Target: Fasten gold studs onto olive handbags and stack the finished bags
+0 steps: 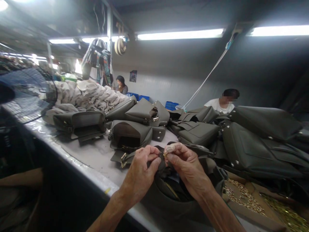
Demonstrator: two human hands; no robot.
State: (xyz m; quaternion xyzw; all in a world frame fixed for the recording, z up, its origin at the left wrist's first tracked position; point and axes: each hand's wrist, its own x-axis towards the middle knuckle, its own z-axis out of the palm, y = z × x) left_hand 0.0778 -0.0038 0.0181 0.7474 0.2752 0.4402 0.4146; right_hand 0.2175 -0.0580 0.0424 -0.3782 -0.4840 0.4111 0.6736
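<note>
An olive-grey handbag [166, 209] lies open in front of me, with a gold zipper [172, 190] showing in its mouth. My left hand [141, 172] pinches a piece of the bag's dark material at its upper edge. Against that spot, my right hand [189, 166] holds a small gold metal fitting [165, 155] between thumb and forefinger; its exact kind is too small to tell. The fingertips of both hands almost meet. Left of them a strap with a gold buckle [123, 160] rests on the table [96, 158].
Finished-looking bags [253, 148] are heaped at the right, others [130, 133] stand behind my hands. Cardboard trays of small gold fittings [246, 196] sit at lower right. A fan [26, 93] and pale cloth pile [84, 93] occupy the left. Two people [220, 104] are beyond the table.
</note>
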